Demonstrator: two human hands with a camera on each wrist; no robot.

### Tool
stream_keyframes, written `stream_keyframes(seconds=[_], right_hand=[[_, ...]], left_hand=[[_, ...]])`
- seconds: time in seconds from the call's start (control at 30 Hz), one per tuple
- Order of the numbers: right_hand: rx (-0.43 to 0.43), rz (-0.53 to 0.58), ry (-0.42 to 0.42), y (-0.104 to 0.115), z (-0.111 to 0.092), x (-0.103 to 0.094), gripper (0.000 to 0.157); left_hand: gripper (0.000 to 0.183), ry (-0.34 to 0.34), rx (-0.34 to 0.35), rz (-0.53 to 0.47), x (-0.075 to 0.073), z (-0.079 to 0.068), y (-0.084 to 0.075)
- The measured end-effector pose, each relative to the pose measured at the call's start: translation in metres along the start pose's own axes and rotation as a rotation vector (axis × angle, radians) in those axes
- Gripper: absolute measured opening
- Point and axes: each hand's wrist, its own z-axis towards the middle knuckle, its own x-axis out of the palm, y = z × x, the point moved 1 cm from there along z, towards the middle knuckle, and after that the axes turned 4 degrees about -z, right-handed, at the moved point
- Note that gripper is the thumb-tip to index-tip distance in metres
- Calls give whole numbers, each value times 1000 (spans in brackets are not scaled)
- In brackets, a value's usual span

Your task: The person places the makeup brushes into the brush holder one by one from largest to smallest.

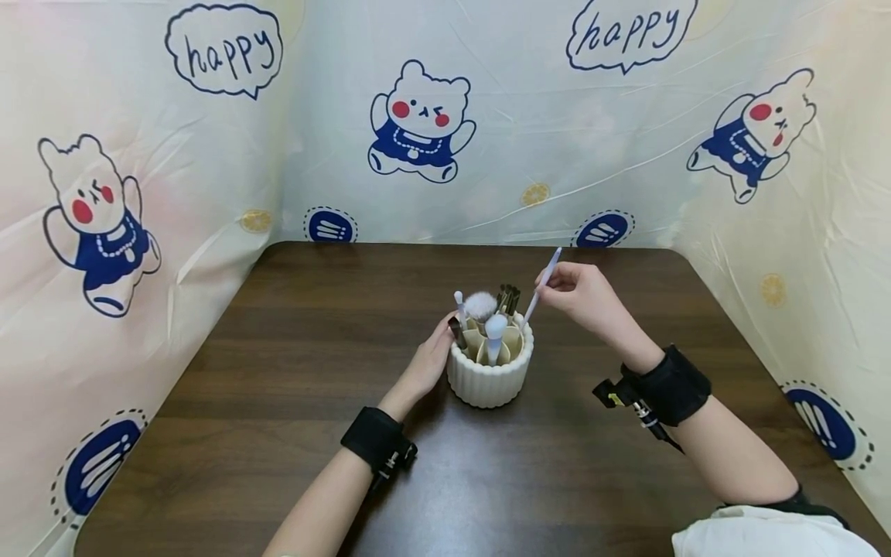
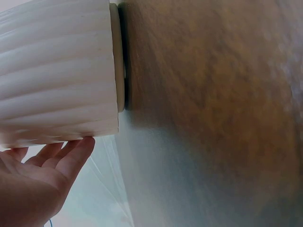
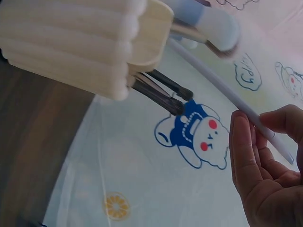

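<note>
A cream, ribbed round holder (image 1: 490, 384) stands on the table with several makeup brushes upright in its compartments. Its left side is touched by my left hand (image 1: 429, 360); in the left wrist view the extended fingers (image 2: 78, 153) lie against the ribbed wall. Between thumb and fingers, my right hand (image 1: 581, 298) pinches a slim lilac stick, like a brush handle (image 1: 546, 280). This slants down to the holder's right back rim, where its lower end is hidden. A fluffy white brush (image 1: 480, 305) and a lilac-handled brush (image 1: 495, 327) stand in the holder.
Dark-tipped brushes (image 1: 509, 297) rise at the holder's back, and another dark brush (image 1: 455, 331) leans at its left rim. Brown wood-grain table (image 1: 278, 433) surrounds the holder. A printed curtain (image 1: 501, 124) borders the table's back and sides.
</note>
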Motion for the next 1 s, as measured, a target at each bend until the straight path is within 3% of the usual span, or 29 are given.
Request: stream_keyframes(seconds=[0.43,1.0], right_hand=[[-15,-69,117,-29,-6,31,11],[-47,-212,251,-34,-4,42,7]], left_hand=[[50,5,-12,-5,1,1,2],[49,0,1,-8,1,0,0]])
